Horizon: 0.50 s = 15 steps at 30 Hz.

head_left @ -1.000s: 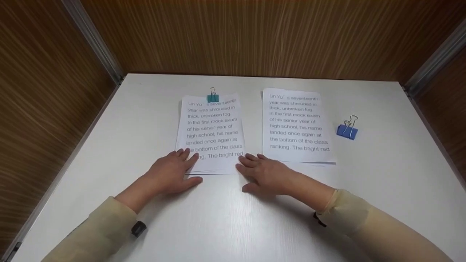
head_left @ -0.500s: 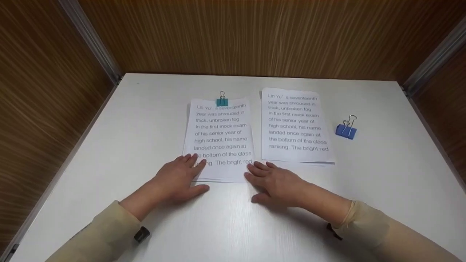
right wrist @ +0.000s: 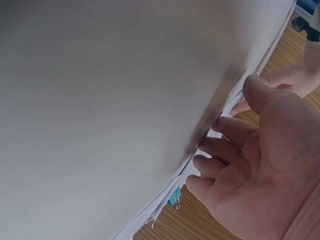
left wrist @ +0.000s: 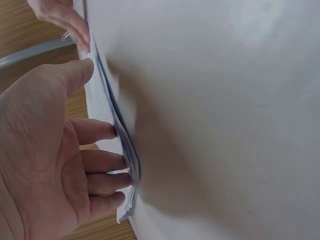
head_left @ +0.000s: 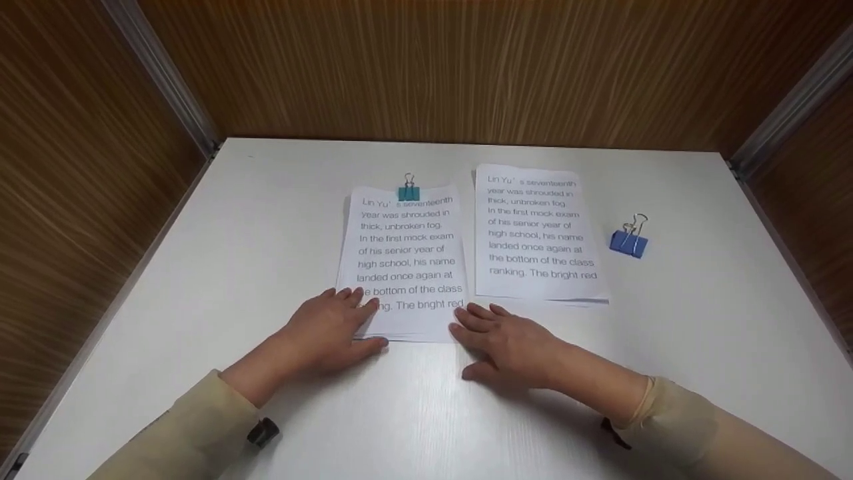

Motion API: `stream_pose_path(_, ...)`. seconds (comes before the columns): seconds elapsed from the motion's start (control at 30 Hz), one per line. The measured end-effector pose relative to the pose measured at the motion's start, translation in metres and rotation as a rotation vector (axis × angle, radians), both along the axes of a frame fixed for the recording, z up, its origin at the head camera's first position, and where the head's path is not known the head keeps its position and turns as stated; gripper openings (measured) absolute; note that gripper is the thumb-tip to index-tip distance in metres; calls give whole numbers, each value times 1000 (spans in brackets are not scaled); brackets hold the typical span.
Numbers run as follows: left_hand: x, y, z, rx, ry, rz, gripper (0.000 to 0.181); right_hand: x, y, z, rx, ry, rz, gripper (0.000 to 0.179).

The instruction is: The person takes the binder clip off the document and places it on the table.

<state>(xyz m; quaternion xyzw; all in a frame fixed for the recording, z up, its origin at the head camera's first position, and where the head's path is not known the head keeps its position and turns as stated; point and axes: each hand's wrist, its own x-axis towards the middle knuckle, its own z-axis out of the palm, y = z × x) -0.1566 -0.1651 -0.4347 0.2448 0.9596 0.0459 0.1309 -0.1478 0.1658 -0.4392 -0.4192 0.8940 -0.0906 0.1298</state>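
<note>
A stack of printed sheets (head_left: 410,267) lies on the white table, a teal binder clip (head_left: 408,192) gripping its top edge. My left hand (head_left: 326,333) rests fingers extended on the stack's lower left part, its thumb out by the bottom edge. At the lower right corner, the fingertips of my right hand (head_left: 510,347) touch the side of the same stack. In the left wrist view, fingertips (left wrist: 120,160) meet the slightly fanned paper edges. The right wrist view shows the right fingers lightly bent along the paper edge, the teal clip beyond them.
A second stack of the same printed sheets (head_left: 536,233), without a clip, lies just to the right. Farther right is a loose blue binder clip (head_left: 628,244). Wood-grain panels (head_left: 466,73) enclose the table (head_left: 266,220) at the back and sides.
Both hands and the clipped stack have shifted right and toward the person, bringing it closer to the second stack. The second stack and blue clip stay nearly in place.
</note>
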Motion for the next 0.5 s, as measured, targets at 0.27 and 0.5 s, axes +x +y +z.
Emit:
stream_pose_path(0.27,-43,-1,18,132,101,64,72,2,2,2,-11,13,-7,70)
stream_pose_path(0.5,-100,-12,30,207,98,179,80,3,0,2,-11,-3,-19,70)
